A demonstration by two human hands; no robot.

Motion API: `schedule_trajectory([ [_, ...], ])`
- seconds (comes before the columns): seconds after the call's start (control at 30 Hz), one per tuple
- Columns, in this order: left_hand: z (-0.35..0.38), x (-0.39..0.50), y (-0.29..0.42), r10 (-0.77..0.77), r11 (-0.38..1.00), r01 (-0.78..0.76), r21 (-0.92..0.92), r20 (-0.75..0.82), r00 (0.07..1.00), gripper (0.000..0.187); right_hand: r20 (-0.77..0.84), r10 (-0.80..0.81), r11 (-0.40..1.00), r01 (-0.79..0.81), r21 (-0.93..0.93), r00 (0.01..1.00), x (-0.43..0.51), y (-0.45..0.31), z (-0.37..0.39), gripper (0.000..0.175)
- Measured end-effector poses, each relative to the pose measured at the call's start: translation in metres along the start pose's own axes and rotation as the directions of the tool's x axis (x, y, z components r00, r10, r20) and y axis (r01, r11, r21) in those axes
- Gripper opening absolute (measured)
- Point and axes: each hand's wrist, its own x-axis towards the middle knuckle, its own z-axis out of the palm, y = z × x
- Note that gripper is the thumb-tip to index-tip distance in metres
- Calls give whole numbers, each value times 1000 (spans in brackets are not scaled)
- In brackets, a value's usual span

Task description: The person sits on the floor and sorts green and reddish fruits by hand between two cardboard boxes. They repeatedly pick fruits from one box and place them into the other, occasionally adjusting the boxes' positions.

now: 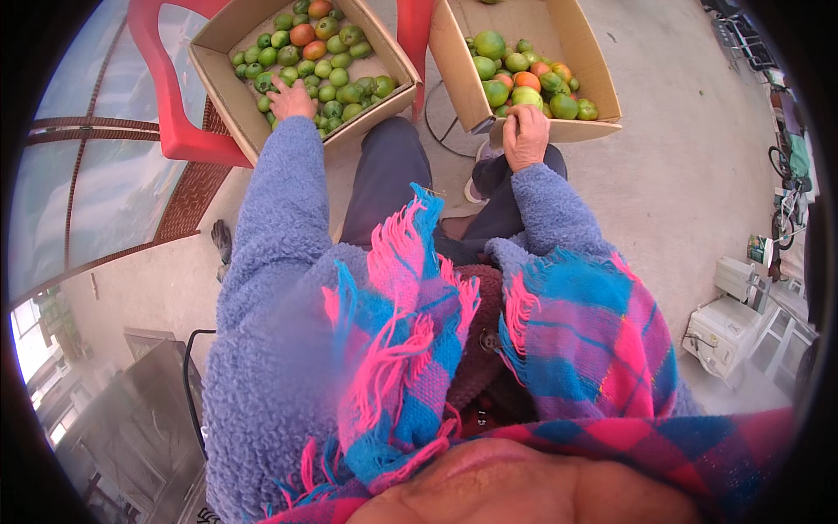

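Two open cardboard boxes stand before me, both holding tomatoes. In the left cardboard box lie many mostly green tomatoes with a few reddish ones. My left hand reaches in among them with fingers spread, touching tomatoes at the box's near left part; whether it grips one cannot be told. The right cardboard box holds larger green and orange tomatoes towards its near side. My right hand rests at this box's near edge, fingers bent beside a pale green tomato; its fingertips' hold is unclear.
A red plastic chair stands under and beside the left box. A thin metal ring lies on the floor between the boxes. Far right are a white appliance and bicycles. A glass-topped table with woven edging stands at left.
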Motion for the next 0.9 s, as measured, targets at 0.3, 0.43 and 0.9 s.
schedule_trajectory([
  [0.3,-27,-25,9,-9,897,-113,-428,-273,962,54,3,27,1000,-27,15,1000,3,-4,-4,11],
  [0.43,-70,-77,38,119,755,-365,-544,-434,893,52,4,59,990,-59,126,998,13,-36,-12,14],
  [0.9,-83,-167,113,456,485,-543,-685,-332,826,48,517,489,498,-711,496,703,-3,-54,27,41],
])
